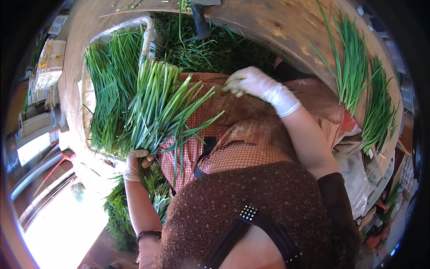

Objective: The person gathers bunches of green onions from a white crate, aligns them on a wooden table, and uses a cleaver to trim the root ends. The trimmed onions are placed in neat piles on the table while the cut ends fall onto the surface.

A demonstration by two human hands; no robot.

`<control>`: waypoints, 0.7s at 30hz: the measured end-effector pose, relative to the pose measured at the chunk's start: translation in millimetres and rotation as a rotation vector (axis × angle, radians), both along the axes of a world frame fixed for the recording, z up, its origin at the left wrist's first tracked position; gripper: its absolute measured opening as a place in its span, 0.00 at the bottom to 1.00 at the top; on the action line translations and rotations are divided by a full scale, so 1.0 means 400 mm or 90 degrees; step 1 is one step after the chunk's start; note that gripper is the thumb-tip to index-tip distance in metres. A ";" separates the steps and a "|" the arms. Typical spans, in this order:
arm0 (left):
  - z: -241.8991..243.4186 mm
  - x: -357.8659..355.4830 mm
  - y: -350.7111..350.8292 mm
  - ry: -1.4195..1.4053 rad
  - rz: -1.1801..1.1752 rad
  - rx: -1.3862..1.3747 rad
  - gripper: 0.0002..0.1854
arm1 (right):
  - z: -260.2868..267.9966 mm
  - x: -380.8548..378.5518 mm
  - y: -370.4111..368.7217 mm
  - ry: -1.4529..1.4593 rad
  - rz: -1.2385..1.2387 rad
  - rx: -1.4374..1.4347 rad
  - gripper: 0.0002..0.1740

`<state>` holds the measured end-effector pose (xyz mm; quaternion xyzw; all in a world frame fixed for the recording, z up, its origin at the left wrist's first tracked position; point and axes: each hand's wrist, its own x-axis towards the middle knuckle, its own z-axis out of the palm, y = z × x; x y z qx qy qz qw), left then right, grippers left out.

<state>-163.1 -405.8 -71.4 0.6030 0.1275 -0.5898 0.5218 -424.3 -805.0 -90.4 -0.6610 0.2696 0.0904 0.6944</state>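
My left hand (138, 164), in a thin pale glove, grips the leafy end of a bunch of garlic chives (156, 101), whose pale stem ends fan upward and to the right. My right hand (247, 84), in a white glove, is above the checked apron (228, 134) with its fingers curled around a thin green leaf blade. Left of the held bunch, more chives (111, 87) lie stacked in a white plastic crate (88, 107). A dark heap of loose green leaves (215, 50) is beyond the apron.
A cleaver (201, 22) with a dark handle lies at the wooden table's (268, 25) near edge. Two chive bunches (354, 64) (378, 107) rest on the wood at right. More greens (119, 215) stand low at left. A clear plastic bag (351, 181) is at right.
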 end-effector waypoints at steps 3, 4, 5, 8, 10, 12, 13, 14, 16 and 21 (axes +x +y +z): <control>0.005 -0.003 -0.009 -0.011 -0.035 0.015 0.13 | 0.008 -0.053 -0.051 0.302 0.153 -0.649 0.15; 0.011 -0.006 -0.014 -0.029 -0.061 0.021 0.11 | 0.014 -0.058 -0.044 0.265 0.126 -0.662 0.20; 0.018 -0.009 -0.020 -0.051 -0.096 -0.007 0.12 | 0.017 -0.053 -0.022 0.123 0.098 -0.695 0.23; 0.042 -0.018 -0.042 -0.059 -0.084 0.016 0.10 | 0.029 0.007 0.048 -0.193 0.079 -0.335 0.19; 0.057 -0.023 -0.053 -0.056 -0.110 -0.015 0.09 | 0.025 0.053 0.093 -0.248 0.075 -0.192 0.12; 0.065 -0.028 -0.058 -0.050 -0.088 0.009 0.08 | 0.015 0.077 0.122 -0.223 0.005 -0.142 0.08; 0.066 -0.029 -0.058 -0.064 -0.097 -0.001 0.08 | 0.008 0.081 0.131 -0.227 -0.026 -0.107 0.07; 0.064 -0.031 -0.057 -0.073 -0.080 -0.003 0.08 | 0.000 0.084 0.141 -0.238 -0.059 -0.029 0.06; 0.059 -0.032 -0.052 -0.078 -0.062 0.018 0.08 | -0.014 0.082 0.156 -0.210 -0.129 0.119 0.06; 0.041 -0.022 -0.042 -0.060 -0.104 0.009 0.11 | -0.040 0.053 0.140 -0.209 -0.328 0.356 0.05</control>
